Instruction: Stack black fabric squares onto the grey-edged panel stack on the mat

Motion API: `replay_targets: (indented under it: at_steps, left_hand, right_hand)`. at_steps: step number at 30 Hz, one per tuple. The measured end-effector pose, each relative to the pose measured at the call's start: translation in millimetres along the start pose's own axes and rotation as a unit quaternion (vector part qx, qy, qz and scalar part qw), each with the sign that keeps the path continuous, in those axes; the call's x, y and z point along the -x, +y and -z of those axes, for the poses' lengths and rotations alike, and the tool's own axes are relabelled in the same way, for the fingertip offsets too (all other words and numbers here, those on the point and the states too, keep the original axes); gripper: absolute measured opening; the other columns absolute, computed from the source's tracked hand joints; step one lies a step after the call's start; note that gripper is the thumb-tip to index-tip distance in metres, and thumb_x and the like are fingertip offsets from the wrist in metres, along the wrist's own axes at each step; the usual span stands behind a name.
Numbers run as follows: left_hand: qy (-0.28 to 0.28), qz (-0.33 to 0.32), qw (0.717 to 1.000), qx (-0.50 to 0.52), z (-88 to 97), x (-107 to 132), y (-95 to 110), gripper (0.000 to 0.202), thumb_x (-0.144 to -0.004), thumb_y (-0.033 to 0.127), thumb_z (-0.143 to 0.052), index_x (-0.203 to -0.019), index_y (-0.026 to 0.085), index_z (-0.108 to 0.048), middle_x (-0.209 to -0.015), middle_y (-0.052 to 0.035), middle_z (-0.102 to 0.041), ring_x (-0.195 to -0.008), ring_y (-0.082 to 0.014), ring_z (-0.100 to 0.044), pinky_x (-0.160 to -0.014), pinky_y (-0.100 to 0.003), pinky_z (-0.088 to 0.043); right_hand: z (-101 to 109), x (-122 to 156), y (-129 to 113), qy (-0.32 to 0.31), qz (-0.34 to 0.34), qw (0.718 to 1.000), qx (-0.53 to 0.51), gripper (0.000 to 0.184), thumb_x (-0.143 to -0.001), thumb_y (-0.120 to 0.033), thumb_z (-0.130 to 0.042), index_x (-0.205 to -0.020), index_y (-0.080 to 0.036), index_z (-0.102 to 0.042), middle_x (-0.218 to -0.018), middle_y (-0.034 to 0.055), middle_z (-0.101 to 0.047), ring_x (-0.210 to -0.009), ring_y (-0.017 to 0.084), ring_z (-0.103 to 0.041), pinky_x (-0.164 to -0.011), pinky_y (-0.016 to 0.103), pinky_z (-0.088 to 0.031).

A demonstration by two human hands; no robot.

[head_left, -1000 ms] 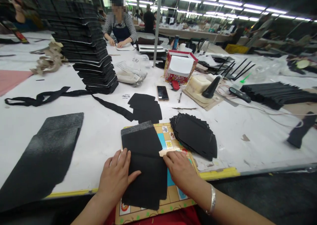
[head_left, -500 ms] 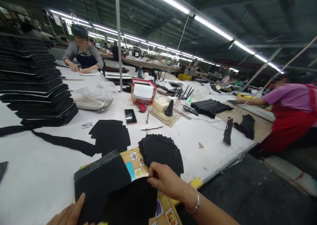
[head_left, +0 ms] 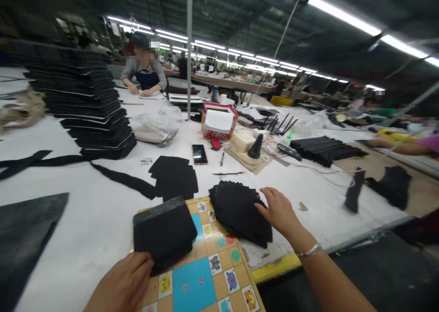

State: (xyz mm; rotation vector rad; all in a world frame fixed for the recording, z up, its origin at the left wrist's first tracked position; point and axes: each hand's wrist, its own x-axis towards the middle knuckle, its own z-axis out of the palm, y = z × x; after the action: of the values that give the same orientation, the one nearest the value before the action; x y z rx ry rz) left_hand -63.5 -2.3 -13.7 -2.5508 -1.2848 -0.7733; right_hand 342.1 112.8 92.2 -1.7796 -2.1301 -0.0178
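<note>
My left hand (head_left: 121,282) is at the bottom of the view, its fingers against the lower left edge of a folded black fabric piece (head_left: 161,236) with a grey fuzzy top edge. That piece lies on a colourful printed game board (head_left: 206,275). My right hand (head_left: 277,209), with a silver bangle on the wrist, is open. Its fingertips touch the right edge of a fanned stack of black fabric pieces (head_left: 238,211), which sits partly on the board.
A tall stack of black pieces (head_left: 89,104) stands at the far left, and a smaller black pile (head_left: 174,177) lies beyond the board. A phone (head_left: 199,154) and a tissue box (head_left: 218,122) are further on. A co-worker (head_left: 146,72) sits across the white table (head_left: 85,184).
The folded black piece has come down onto the board from my left hand's lift. My right hand has moved right, off that piece, to the fanned stack. The view has turned slightly.
</note>
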Motion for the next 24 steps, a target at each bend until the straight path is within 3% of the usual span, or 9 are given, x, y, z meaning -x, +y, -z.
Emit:
replay_targets:
  at_steps: [4, 7, 10, 13, 15, 18, 20, 22, 24]
  left_hand:
    - [-0.108, 0.098, 0.989, 0.027, 19.5, -29, 17, 0.025, -0.084, 0.014, -0.038, -0.079, 0.021, -0.062, -0.079, -0.0025, -0.063, -0.073, -0.0145, -0.058, -0.069, -0.026, -0.050]
    - [-0.107, 0.132, 0.984, 0.053, 17.6, -34, 16, 0.024, -0.084, 0.013, -0.038, -0.077, 0.019, -0.060, -0.074, -0.0025, -0.060, -0.070, -0.0153, -0.057, -0.067, -0.027, -0.049]
    - [-0.079, 0.145, 0.984, 0.066, 15.2, -31, 11, 0.024, -0.087, 0.016, -0.037, -0.076, 0.019, -0.058, -0.073, -0.0012, -0.059, -0.069, -0.0135, -0.057, -0.065, -0.025, -0.049]
    - [-0.014, 0.180, 0.981, 0.065, 19.2, -25, 10, 0.020, -0.090, 0.019, -0.036, -0.089, 0.018, -0.056, -0.087, -0.0041, -0.060, -0.082, -0.0138, -0.058, -0.074, -0.026, -0.049]
    - [0.069, 0.194, 0.977, 0.051, 23.3, -20, 14, 0.017, -0.089, 0.018, -0.041, -0.100, 0.016, -0.054, -0.098, -0.0078, -0.059, -0.094, -0.0163, -0.056, -0.084, -0.032, -0.047]
    - [0.141, 0.132, 0.980, 0.041, 22.0, -15, 23, 0.017, -0.083, 0.013, -0.051, -0.100, 0.017, -0.055, -0.098, -0.0064, -0.061, -0.095, -0.0170, -0.055, -0.088, -0.034, -0.045]
    - [0.103, 0.108, 0.989, 0.019, 14.1, -16, 26, 0.016, -0.083, 0.015, -0.051, -0.098, 0.017, -0.057, -0.097, -0.0064, -0.063, -0.093, -0.0180, -0.056, -0.085, -0.034, -0.046]
    - [0.034, 0.147, 0.988, -0.022, 4.5, -21, 26, 0.022, -0.083, 0.023, -0.051, -0.102, 0.015, -0.058, -0.105, -0.0098, -0.063, -0.096, -0.0218, -0.055, -0.082, -0.037, -0.047]
    - [-0.039, 0.203, 0.977, -0.048, -1.3, -30, 24, 0.033, -0.081, 0.031, -0.053, -0.110, 0.015, -0.058, -0.118, -0.0124, -0.058, -0.100, -0.0257, -0.054, -0.080, -0.040, -0.047]
  right_hand:
    - [-13, 17, -72, 0.013, 0.203, 0.979, -0.026, 0.030, -0.082, -0.026, -0.056, -0.110, -0.015, -0.055, -0.112, 0.0128, -0.056, -0.105, 0.026, -0.050, -0.095, 0.047, -0.036]
    - [-33, 34, -135, -0.079, 0.318, 0.941, -0.083, 0.033, -0.080, -0.025, -0.060, -0.112, -0.017, -0.054, -0.113, 0.0097, -0.056, -0.106, 0.023, -0.048, -0.099, 0.044, -0.032]
    - [-57, 42, -178, -0.149, 0.353, 0.919, -0.095, 0.031, -0.080, -0.025, -0.061, -0.109, -0.016, -0.055, -0.110, 0.0089, -0.056, -0.104, 0.023, -0.048, -0.096, 0.040, -0.034]
    - [-73, 35, -195, -0.205, 0.295, 0.928, -0.099, 0.009, -0.085, -0.021, -0.052, -0.088, -0.016, -0.059, -0.093, 0.0068, -0.060, -0.087, 0.019, -0.053, -0.080, 0.031, -0.041]
    - [-77, 28, -197, -0.231, 0.226, 0.936, -0.140, 0.014, -0.087, -0.019, -0.048, -0.078, -0.016, -0.058, -0.082, 0.0046, -0.058, -0.077, 0.016, -0.053, -0.070, 0.027, -0.039]
    - [-81, 20, -194, -0.234, 0.112, 0.919, -0.298, 0.017, -0.083, -0.020, -0.053, -0.067, -0.017, -0.056, -0.069, 0.0005, -0.055, -0.067, 0.013, -0.048, -0.064, 0.024, -0.035]
    - [-86, 16, -192, -0.223, 0.028, 0.878, -0.422, 0.021, -0.075, -0.022, -0.060, -0.057, -0.017, -0.052, -0.058, -0.0029, -0.050, -0.057, 0.011, -0.043, -0.061, 0.024, -0.034]
    - [-92, 8, -188, -0.203, -0.034, 0.839, -0.504, 0.024, -0.069, -0.027, -0.064, -0.052, -0.017, -0.051, -0.050, -0.0052, -0.047, -0.050, 0.010, -0.040, -0.057, 0.024, -0.035]
    - [-94, -7, -179, -0.153, -0.070, 0.819, -0.548, 0.023, -0.068, -0.033, -0.064, -0.055, -0.017, -0.053, -0.049, -0.0052, -0.049, -0.049, 0.011, -0.044, -0.056, 0.025, -0.039]
